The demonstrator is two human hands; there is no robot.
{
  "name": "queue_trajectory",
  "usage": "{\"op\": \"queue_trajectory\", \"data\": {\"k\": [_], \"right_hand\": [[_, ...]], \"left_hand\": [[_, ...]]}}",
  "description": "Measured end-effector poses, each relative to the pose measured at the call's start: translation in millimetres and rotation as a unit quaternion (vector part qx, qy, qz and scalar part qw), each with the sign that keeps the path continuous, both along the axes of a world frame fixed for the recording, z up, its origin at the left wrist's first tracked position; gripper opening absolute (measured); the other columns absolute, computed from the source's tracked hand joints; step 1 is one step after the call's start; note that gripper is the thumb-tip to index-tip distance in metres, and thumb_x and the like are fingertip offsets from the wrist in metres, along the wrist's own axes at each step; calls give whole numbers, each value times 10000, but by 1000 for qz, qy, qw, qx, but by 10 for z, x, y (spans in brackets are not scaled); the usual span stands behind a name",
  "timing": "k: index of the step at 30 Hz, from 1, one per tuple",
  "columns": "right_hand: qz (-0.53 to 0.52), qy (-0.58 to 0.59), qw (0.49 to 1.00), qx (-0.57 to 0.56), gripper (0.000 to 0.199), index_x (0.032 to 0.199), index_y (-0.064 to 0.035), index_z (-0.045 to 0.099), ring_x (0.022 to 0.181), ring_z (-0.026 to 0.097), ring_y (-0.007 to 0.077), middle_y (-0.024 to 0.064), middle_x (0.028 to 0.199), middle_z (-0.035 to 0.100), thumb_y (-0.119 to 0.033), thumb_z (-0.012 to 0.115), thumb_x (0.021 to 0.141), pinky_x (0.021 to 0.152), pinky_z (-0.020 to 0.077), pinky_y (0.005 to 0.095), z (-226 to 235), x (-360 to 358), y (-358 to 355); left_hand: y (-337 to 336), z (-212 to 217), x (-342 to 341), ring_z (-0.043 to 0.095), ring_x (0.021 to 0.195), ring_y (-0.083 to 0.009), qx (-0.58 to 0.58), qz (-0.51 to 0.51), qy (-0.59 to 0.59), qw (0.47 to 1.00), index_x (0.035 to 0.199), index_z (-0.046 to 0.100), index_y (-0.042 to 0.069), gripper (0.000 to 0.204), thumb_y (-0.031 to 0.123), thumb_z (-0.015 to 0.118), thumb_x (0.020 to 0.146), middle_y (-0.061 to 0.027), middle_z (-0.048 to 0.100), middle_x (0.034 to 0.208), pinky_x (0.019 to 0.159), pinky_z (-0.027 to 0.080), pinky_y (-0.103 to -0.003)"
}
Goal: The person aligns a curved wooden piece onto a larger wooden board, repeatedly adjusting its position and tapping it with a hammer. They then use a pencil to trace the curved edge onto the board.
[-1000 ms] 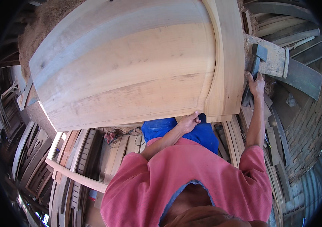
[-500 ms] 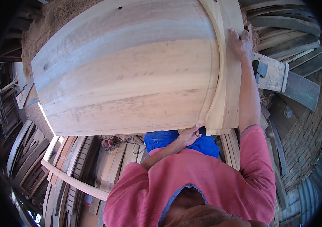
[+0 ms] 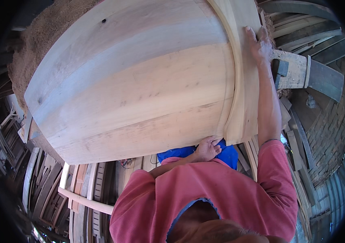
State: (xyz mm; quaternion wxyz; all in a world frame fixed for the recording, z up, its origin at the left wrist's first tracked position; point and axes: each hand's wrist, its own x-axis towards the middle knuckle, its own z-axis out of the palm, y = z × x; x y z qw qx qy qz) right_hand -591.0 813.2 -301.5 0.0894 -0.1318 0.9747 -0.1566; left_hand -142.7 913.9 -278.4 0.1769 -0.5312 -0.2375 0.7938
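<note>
A large pale wooden panel (image 3: 140,97) of joined planks, with a curved far side, lies in front of me. Along its right side a narrow curved wooden strip (image 3: 236,81) runs beside a flat wooden board (image 3: 249,95). My right hand (image 3: 260,46) grips the board's outer right edge, its thumb on the top face and its fingers bent over the side. At the near edge, close to the strip's lower end, my left hand (image 3: 208,150) has its fingers curled against the panel's rim. The tips of those fingers are partly hidden.
Sawdust (image 3: 30,67) is heaped beyond the panel on the left. Stacked timber pieces (image 3: 310,28) lie at the far right, near a pale block-like piece (image 3: 294,69). More planks (image 3: 44,182) lean at the lower left, and a light wooden rail (image 3: 87,201) crosses beside me.
The panel's left end sits lower in view, and the panel appears more slanted. My left hand has turned slightly at the near edge. My right hand stays on the board.
</note>
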Motion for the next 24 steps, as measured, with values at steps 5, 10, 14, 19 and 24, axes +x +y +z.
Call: {"op": "queue_trajectory", "data": {"k": [5,10,14,19,24], "right_hand": [[9,7,1000,2,969,1484,-19,438,1293,541,452,283,1367,590,-767,536,877,1068,434,489,-107,-47,30],[3,1,1000,-12,974,1494,-8,427,1304,532,454,288,1384,576,-768,513,890,1076,432,488,-193,-116,180],[27,-11,1000,-5,981,1506,-9,417,1317,522,455,291,1411,555,-768,504,892,1087,424,490,-24,-30,-106],[5,-17,1000,-4,978,1505,-4,414,1314,524,461,300,1392,566,-756,521,889,1099,416,487,-43,-43,59],[0,-45,999,-19,977,1502,7,413,1311,523,468,307,1385,568,-737,552,885,1103,413,482,30,-23,11]], "left_hand": [[-630,327,-303,649,1017,-232,47,-315,368,873,1413,563,73,501,403,565,1036,-130,603,1373,992,484,-375],[-3064,353,-2337,611,1190,-332,-798,-419,338,272,1181,658,51,462,422,691,906,-179,689,1210,1038,469,-452],[-4802,-505,-3571,371,1436,-434,-881,-474,11,-13,1484,402,-38,742,469,586,974,-264,439,1524,1208,291,-483],[-4830,-265,-4095,349,1486,-363,-809,-567,116,102,1559,349,26,882,589,591,924,-222,402,1578,1219,296,-443],[-4774,5,-4191,394,1467,-330,-780,-616,62,95,1526,457,141,985,749,657,777,-185,461,1549,1200,335,-428]]}}
